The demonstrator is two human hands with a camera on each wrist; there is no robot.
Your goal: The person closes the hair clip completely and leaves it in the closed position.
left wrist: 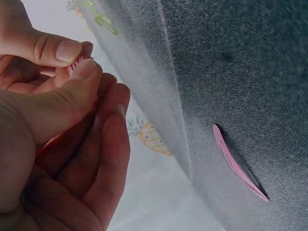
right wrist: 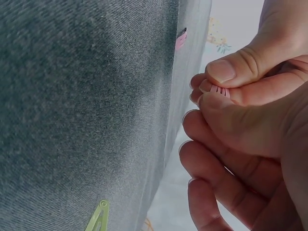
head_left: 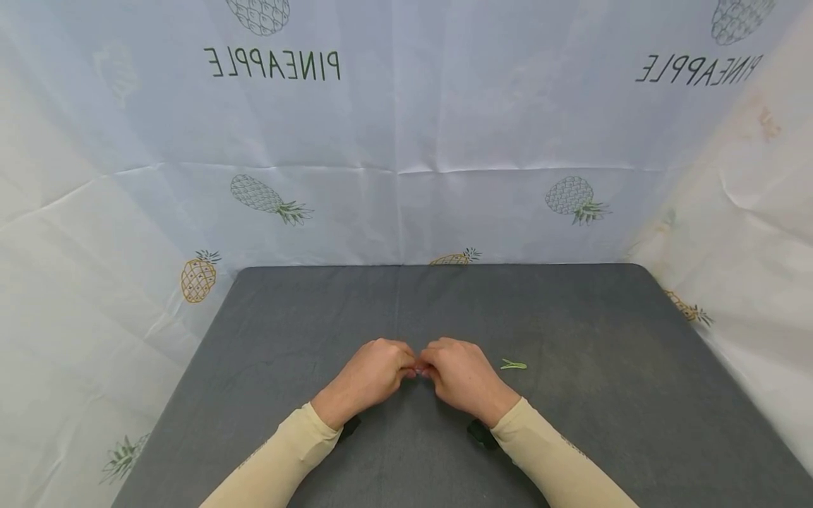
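Note:
Over the middle of the table, my left hand [head_left: 376, 368] and right hand [head_left: 461, 372] meet fingertip to fingertip. Between thumb and forefinger, both pinch the same small pink hair clip [right wrist: 220, 90]; a short stretch with dark slots shows, and the fingertips hide the rest. The other fingers of my right hand curl loosely below it. A second pink hair clip [left wrist: 239, 168] lies on the table near my left hand, seen in the left wrist view. To the right of my right hand rests a green snap hair clip [head_left: 514, 365], its arms spread apart at one end.
The dark grey table [head_left: 603, 331] has rounded far corners. A white curtain [head_left: 483, 127] printed with pineapples hangs behind it and along both sides. Dark wrist devices [head_left: 483, 433] show beneath the light sleeves [head_left: 559, 458].

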